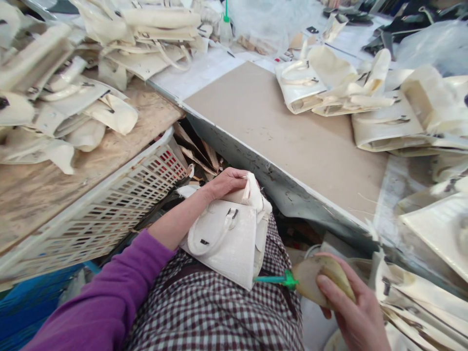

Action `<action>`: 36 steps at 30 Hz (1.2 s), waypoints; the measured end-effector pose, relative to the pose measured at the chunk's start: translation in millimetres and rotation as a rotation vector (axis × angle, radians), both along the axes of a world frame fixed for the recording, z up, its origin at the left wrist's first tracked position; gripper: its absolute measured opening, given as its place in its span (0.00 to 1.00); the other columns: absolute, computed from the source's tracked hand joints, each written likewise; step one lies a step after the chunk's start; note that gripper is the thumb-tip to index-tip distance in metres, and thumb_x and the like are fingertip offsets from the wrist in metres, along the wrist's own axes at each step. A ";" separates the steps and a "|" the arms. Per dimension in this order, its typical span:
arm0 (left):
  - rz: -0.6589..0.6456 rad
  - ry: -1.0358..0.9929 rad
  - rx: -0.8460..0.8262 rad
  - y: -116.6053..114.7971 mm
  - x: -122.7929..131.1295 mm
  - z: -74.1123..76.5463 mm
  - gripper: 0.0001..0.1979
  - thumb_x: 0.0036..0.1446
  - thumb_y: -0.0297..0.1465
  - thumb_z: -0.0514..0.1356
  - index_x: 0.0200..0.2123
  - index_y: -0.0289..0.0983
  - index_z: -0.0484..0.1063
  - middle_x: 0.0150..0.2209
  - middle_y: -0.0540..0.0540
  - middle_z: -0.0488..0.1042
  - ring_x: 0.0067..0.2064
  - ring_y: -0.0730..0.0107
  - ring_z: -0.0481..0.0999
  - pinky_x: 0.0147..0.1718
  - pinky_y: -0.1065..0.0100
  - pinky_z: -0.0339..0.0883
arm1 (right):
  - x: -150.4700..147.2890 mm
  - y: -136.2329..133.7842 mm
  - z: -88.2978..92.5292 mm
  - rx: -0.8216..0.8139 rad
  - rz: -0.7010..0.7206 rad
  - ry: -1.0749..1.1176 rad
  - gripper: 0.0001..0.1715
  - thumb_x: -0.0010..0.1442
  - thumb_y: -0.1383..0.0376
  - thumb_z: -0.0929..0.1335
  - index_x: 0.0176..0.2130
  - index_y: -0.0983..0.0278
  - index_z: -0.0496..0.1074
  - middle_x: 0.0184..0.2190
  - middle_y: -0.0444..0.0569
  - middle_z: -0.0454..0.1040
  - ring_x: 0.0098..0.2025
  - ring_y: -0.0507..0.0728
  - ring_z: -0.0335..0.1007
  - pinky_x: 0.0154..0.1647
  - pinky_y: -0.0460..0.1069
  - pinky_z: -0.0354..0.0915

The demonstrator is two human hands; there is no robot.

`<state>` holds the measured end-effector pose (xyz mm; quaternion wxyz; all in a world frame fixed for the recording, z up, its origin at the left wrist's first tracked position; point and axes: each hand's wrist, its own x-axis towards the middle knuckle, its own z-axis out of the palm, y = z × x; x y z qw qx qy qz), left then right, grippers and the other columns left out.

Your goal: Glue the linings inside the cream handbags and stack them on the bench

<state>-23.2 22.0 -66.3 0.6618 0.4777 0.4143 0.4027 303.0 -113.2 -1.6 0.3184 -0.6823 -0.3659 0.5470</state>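
Note:
A small white handbag (228,243) with a looped handle lies tilted on my lap, over a checked apron (215,312). My left hand (228,183) is at its far upper edge, fingers closed on the bag's white material and partly hidden behind it. In my right hand (351,297) is a squeeze glue bottle (321,280), yellowish and stained, gripped between thumb and fingers. Its green nozzle (272,280) points left, with the tip at or very near the bag's lower right corner; whether they touch I cannot tell.
A brown board (278,131) covers the table ahead. Cream handbags (387,117) are piled at the right, with more bag pieces (69,107) on a wooden surface at the left. A white plastic basket (139,195) stands left of my lap. Another green-tipped bottle (225,31) stands at the back.

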 end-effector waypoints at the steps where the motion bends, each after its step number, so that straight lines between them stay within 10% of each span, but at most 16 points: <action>1: 0.001 -0.001 0.005 -0.1 0.0 -0.3 0.10 0.52 0.32 0.66 0.33 0.31 0.81 0.34 0.44 0.80 0.37 0.64 0.77 0.40 0.68 0.68 | 0.5 1.2 1.1 0.007 -0.007 -0.030 0.33 0.48 0.47 0.79 0.48 0.61 0.76 0.31 0.45 0.74 0.23 0.52 0.62 0.16 0.44 0.61; 36: -0.009 0.032 0.081 0.0 -2.2 -0.1 0.12 0.55 0.35 0.66 0.33 0.31 0.82 0.37 0.42 0.81 0.39 0.63 0.78 0.41 0.68 0.68 | 3.6 -9.3 11.7 0.065 -0.027 -0.170 0.32 0.47 0.47 0.78 0.47 0.61 0.77 0.31 0.45 0.74 0.23 0.54 0.63 0.17 0.46 0.63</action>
